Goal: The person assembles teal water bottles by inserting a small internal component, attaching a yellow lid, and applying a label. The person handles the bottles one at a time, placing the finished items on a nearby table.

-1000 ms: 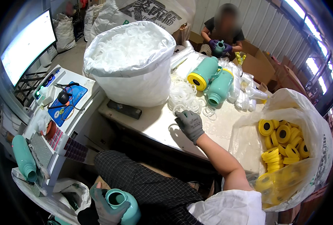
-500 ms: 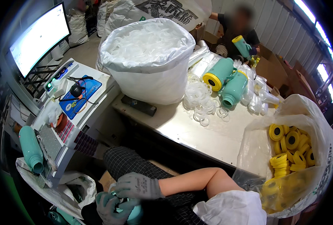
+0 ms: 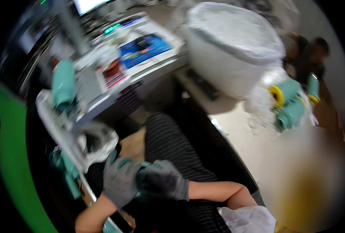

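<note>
Hands: both wear grey gloves and meet low in the picture, over the lap.
Left hand (image 3: 120, 182): fingers curled around a teal bottle (image 3: 141, 176), gripping it from the left.
Right hand (image 3: 162, 180): closed over the same teal bottle from the right, its forearm bare and running off to the right.
Teal bottle: almost fully hidden between the two gloves; only a thin teal strip shows, held above the striped trousers (image 3: 172, 143), below the bench edge.
Bench (image 3: 238, 132): pale top, right of the lap, well apart from the hands.
On the bench: a large white bag (image 3: 230, 46) heaped full, and beyond it two teal bottles with yellow caps (image 3: 287, 103) lying on their sides among clear plastic bits.
Side stand (image 3: 102, 77): left of the lap, blurred, carrying another teal bottle (image 3: 63, 83) and a blue mat (image 3: 143, 48).
Other person (image 3: 310, 54): at the far side of the bench, holding a teal bottle with a yellow end (image 3: 313, 88).
Sharpness: the whole view is motion-blurred, so finer detail cannot be told.
</note>
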The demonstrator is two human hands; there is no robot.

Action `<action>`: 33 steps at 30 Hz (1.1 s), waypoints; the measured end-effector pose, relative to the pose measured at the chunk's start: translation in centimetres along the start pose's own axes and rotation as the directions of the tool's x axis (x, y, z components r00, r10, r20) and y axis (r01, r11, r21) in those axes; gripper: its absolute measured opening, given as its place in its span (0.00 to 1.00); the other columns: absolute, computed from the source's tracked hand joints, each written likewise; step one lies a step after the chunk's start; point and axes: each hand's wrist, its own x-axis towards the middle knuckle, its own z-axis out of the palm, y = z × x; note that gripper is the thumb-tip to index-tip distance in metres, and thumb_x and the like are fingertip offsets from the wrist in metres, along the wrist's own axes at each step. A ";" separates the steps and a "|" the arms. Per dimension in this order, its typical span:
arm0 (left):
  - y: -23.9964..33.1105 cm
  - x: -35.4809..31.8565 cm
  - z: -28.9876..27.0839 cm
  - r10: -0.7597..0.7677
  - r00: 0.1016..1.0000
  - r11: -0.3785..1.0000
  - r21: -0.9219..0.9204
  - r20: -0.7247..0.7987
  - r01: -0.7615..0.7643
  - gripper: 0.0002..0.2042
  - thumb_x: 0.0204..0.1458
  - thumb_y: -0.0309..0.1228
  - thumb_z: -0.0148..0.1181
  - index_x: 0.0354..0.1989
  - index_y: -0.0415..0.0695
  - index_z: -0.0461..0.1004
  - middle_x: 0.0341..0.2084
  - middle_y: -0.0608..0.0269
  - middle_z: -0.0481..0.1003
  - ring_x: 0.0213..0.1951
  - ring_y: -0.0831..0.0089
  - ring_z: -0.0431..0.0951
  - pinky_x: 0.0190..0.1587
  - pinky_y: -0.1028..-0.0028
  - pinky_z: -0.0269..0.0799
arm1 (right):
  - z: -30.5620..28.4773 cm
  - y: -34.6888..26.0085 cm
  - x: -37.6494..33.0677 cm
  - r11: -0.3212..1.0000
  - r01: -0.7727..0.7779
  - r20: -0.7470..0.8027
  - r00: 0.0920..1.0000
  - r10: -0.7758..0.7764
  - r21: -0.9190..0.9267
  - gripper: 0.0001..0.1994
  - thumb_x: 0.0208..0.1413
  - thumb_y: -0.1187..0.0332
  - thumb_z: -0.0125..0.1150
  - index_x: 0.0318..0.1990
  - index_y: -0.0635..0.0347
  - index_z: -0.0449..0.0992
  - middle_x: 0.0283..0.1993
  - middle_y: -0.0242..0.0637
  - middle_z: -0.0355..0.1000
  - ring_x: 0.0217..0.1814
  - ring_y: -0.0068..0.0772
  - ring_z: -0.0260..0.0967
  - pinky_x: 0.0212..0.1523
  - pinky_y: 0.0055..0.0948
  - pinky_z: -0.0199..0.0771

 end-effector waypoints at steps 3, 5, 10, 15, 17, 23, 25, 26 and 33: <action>-0.3 0.2 -1.5 0.004 0.994 1.000 0.011 0.109 -0.005 0.13 0.45 0.33 0.66 0.42 0.49 0.79 0.38 0.57 0.77 0.44 0.55 0.76 0.53 0.50 0.70 | -0.1 0.0 0.6 0.995 0.079 0.031 0.997 -0.077 -0.062 0.17 0.53 0.54 0.71 0.37 0.59 0.78 0.41 0.39 0.73 0.39 0.42 0.73 0.38 0.40 0.73; 0.4 1.4 -3.2 -0.053 0.955 0.996 0.085 0.293 0.029 0.09 0.43 0.36 0.68 0.34 0.51 0.80 0.37 0.60 0.76 0.44 0.58 0.76 0.50 0.56 0.72 | 0.2 -0.3 1.2 0.981 0.169 0.050 0.985 -0.165 -0.091 0.13 0.52 0.59 0.71 0.31 0.59 0.80 0.39 0.39 0.74 0.35 0.42 0.74 0.34 0.40 0.74; -0.8 3.9 -3.9 0.072 0.916 0.979 0.147 0.395 -0.141 0.07 0.48 0.37 0.66 0.32 0.51 0.84 0.42 0.59 0.77 0.44 0.60 0.77 0.48 0.61 0.73 | 0.0 -0.2 1.0 0.978 0.186 0.030 0.982 -0.184 -0.089 0.14 0.44 0.59 0.77 0.31 0.58 0.82 0.35 0.38 0.77 0.31 0.41 0.72 0.33 0.41 0.69; -1.2 4.6 -2.1 -0.014 0.765 1.000 0.012 0.644 0.008 0.09 0.48 0.36 0.67 0.38 0.51 0.83 0.40 0.59 0.78 0.45 0.58 0.82 0.44 0.60 0.80 | 0.0 0.0 0.1 0.989 0.137 0.002 0.991 -0.137 -0.047 0.14 0.42 0.58 0.79 0.31 0.55 0.81 0.36 0.35 0.77 0.33 0.37 0.71 0.34 0.40 0.67; -0.6 4.7 -1.5 -0.054 0.783 0.998 0.050 0.619 0.029 0.09 0.50 0.36 0.67 0.39 0.50 0.82 0.40 0.58 0.78 0.44 0.57 0.82 0.42 0.59 0.80 | 0.2 0.1 -0.4 0.993 0.112 -0.014 0.994 -0.112 -0.032 0.15 0.41 0.58 0.80 0.31 0.54 0.80 0.35 0.34 0.75 0.33 0.37 0.70 0.35 0.39 0.66; -0.2 3.6 0.2 -0.050 0.997 0.923 -0.378 0.053 0.067 0.18 0.51 0.37 0.70 0.48 0.44 0.77 0.41 0.53 0.78 0.43 0.54 0.81 0.42 0.57 0.77 | -0.9 2.2 -3.8 0.995 0.096 -0.189 0.977 -0.095 -0.002 0.18 0.40 0.58 0.82 0.32 0.53 0.76 0.37 0.34 0.72 0.37 0.38 0.71 0.38 0.38 0.69; 0.3 -0.9 4.1 -0.157 0.979 0.881 -0.465 -0.128 0.081 0.33 0.52 0.47 0.71 0.61 0.43 0.68 0.50 0.49 0.74 0.50 0.52 0.77 0.51 0.53 0.73 | -2.5 3.1 -7.4 0.982 -0.100 -0.261 0.955 0.140 0.161 0.24 0.42 0.58 0.81 0.43 0.56 0.77 0.45 0.40 0.73 0.45 0.39 0.75 0.46 0.40 0.76; 0.8 -3.2 6.3 -0.168 0.985 0.902 -0.411 -0.045 0.135 0.43 0.52 0.55 0.70 0.70 0.42 0.61 0.56 0.46 0.71 0.56 0.50 0.75 0.58 0.51 0.70 | -3.5 2.3 -8.6 0.914 -0.281 -0.295 0.883 0.366 0.293 0.29 0.42 0.58 0.81 0.50 0.59 0.76 0.49 0.45 0.74 0.50 0.42 0.76 0.52 0.42 0.78; 0.2 4.0 4.4 -0.061 0.956 0.809 -0.575 -0.287 -0.121 0.22 0.55 0.44 0.68 0.54 0.45 0.78 0.50 0.52 0.79 0.50 0.53 0.81 0.55 0.57 0.77 | -8.0 2.4 -13.8 0.175 -0.700 0.291 0.493 0.820 0.693 0.38 0.57 0.55 0.66 0.69 0.73 0.64 0.62 0.51 0.71 0.59 0.40 0.75 0.58 0.34 0.78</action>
